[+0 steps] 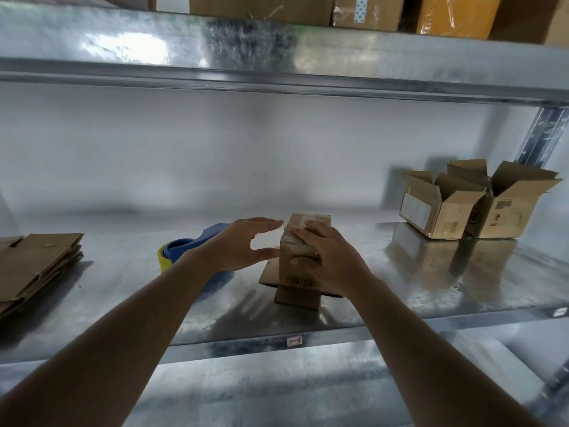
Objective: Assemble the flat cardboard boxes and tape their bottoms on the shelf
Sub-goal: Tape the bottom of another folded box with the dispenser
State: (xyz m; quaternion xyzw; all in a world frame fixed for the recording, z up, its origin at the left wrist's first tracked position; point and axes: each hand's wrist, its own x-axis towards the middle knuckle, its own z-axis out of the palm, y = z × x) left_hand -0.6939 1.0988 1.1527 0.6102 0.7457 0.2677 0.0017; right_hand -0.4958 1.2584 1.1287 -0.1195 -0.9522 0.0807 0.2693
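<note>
Right hand (326, 257), fingers (303, 234) curled down over the taped top of the upturned box (300, 272), mid-shelf (123, 288). Left hand (243, 245) just beside it, fingers spread, holding nothing. Blue tape dispenser (187, 249) behind; flat boxes (37, 266) far left, two assembled boxes (474, 204) right.

I see a glossy, mottled metal shelf (123, 272), matt brown cardboard box (297, 269) with shiny tape at twelve o'clock, blue plastic dispenser (197, 245).
</note>
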